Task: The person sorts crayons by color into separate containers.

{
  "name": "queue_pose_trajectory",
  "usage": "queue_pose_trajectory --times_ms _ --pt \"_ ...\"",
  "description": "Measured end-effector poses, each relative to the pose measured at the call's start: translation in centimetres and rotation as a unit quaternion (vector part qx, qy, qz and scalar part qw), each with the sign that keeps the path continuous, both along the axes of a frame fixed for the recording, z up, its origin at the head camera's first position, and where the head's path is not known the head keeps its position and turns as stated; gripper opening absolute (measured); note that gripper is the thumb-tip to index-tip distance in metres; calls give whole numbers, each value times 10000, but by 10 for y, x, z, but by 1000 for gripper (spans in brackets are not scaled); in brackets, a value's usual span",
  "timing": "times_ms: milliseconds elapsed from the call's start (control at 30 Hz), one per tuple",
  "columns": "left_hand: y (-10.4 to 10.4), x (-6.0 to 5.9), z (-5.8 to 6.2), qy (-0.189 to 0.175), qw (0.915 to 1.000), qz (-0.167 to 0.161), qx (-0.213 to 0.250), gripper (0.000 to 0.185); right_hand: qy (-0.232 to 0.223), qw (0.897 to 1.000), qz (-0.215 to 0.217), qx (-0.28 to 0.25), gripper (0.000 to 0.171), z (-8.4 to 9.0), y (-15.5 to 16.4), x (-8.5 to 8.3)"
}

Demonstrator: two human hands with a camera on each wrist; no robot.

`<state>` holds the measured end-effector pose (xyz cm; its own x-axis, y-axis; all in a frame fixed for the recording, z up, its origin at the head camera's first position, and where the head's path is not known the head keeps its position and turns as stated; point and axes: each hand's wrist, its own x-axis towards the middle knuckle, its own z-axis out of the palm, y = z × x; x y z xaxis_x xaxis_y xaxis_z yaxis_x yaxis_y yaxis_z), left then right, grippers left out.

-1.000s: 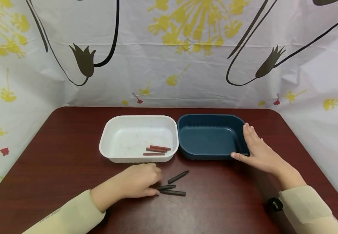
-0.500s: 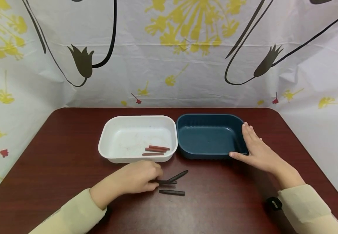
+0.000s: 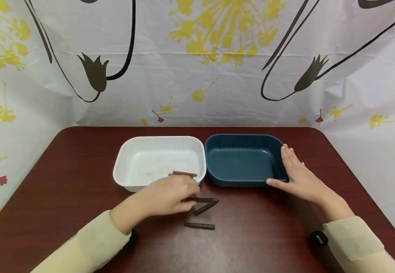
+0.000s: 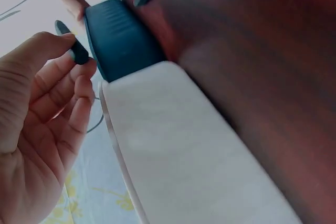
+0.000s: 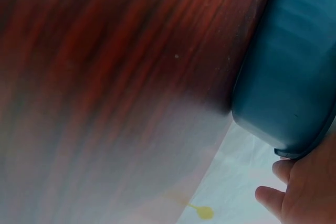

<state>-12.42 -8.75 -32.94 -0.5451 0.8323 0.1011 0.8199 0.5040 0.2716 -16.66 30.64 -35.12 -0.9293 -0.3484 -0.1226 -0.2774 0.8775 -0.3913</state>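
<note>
My left hand pinches a black crayon between thumb and fingers, lifted in front of the white tub. Two more black crayons lie on the table: one slanted crayon whose tip lines up with the held one's end, and one level crayon nearer the front. Inside the white tub are red crayons, partly hidden by my left hand. My right hand rests on the right end of the dark blue tub, fingers straight along its side and thumb on the front rim.
Both tubs stand side by side on the dark red wooden table. No crayons show inside the blue one. A white patterned cloth hangs behind the table and along both sides.
My left hand has taken up a black crayon from the table and raised it forward and to the right, toward the white tub's front right corner. The right hand stays on the blue tub.
</note>
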Motion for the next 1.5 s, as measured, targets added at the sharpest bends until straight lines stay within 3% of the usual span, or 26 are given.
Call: queue_pose_trajectory --times_ms 400,633,1067,1233,1500 --pt "10 -39 7 507 9961 125 712 5 71 10000 -19 0 115 -3 0 1" --pt "19 -57 8 172 9945 556 872 5 123 9999 -29 25 114 -4 0 0" --pt "45 -82 8 -407 9904 984 878 17 165 9999 -34 9 114 -5 1 -1" --pt "48 -82 2 -543 9905 1031 730 26 151 9999 -17 -15 115 -7 0 -1" --pt "34 -64 4 -356 9915 976 783 20 204 9998 -28 -16 115 -7 1 0"
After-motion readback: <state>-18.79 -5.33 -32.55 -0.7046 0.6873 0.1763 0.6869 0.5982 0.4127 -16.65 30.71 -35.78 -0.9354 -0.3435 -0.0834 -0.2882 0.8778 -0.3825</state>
